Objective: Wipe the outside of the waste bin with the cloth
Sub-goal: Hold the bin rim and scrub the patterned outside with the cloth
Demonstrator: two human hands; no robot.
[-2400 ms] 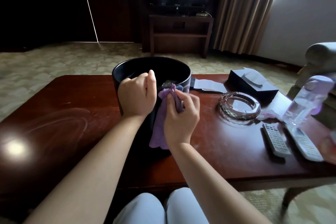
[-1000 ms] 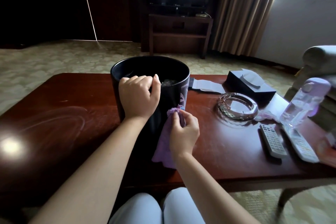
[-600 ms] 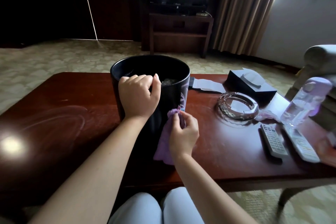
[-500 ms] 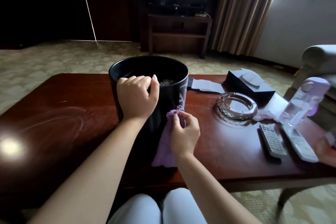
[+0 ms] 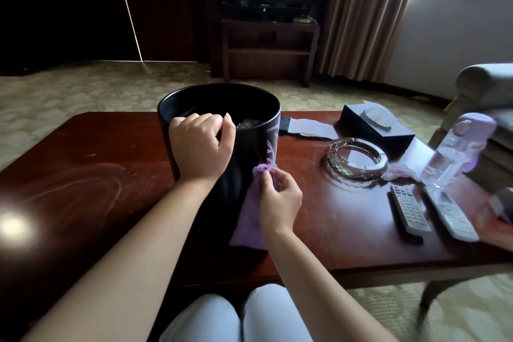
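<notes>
A black waste bin (image 5: 249, 153) stands upright on the dark wooden bench (image 5: 97, 180). The left hand (image 5: 200, 148) grasps its near rim, fingers curled over the edge. The right hand (image 5: 279, 201) pinches a purple cloth (image 5: 249, 219) against the bin's near side, the cloth hanging down to the bench.

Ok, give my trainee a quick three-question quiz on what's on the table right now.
1. True or false: the left hand grips the waste bin at its rim.
2. What does the right hand pinch? A) remote B) purple cloth C) bottle
3. Fill in: the glass ashtray sits to the bin's ____.

Key: 1 true; 2 B; 3 right.
</notes>
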